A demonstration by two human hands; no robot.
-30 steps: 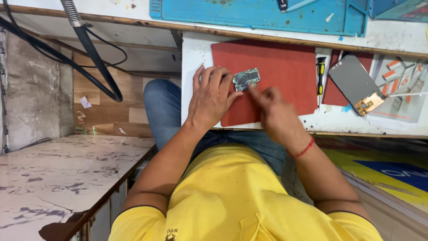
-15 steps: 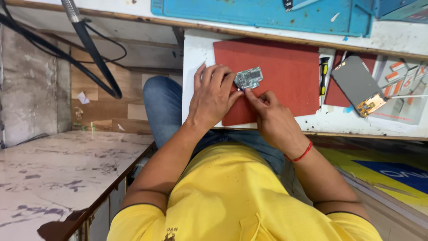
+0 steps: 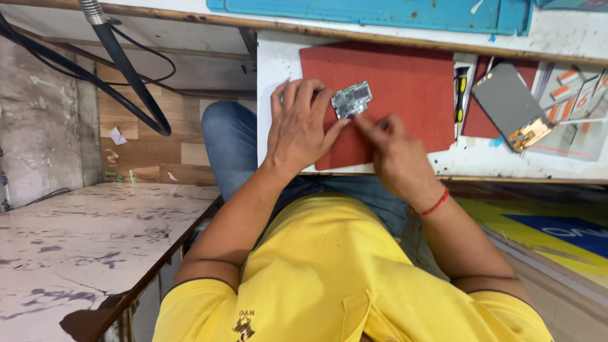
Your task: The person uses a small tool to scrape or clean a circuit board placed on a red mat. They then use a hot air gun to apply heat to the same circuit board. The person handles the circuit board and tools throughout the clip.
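A small circuit board [image 3: 352,99] with metal shields lies tilted on a red work mat [image 3: 405,88]. My left hand [image 3: 303,125] rests on the mat's left part, its thumb and fingers pinching the board's left edge. My right hand [image 3: 394,152] is just below and right of the board, its fingertips pinched together near the board's lower right corner. Whether it holds a small tool or part there I cannot tell.
A yellow-and-black screwdriver [image 3: 461,92] lies right of the mat. A grey phone panel [image 3: 510,104] with an orange flex cable rests on a second red pad. A blue mat [image 3: 380,12] sits at the back. Black cables [image 3: 130,76] hang left, above a marble-patterned surface [image 3: 76,240].
My right hand has drawn down and right, a little away from the board. The left hand stays on the board's edge.
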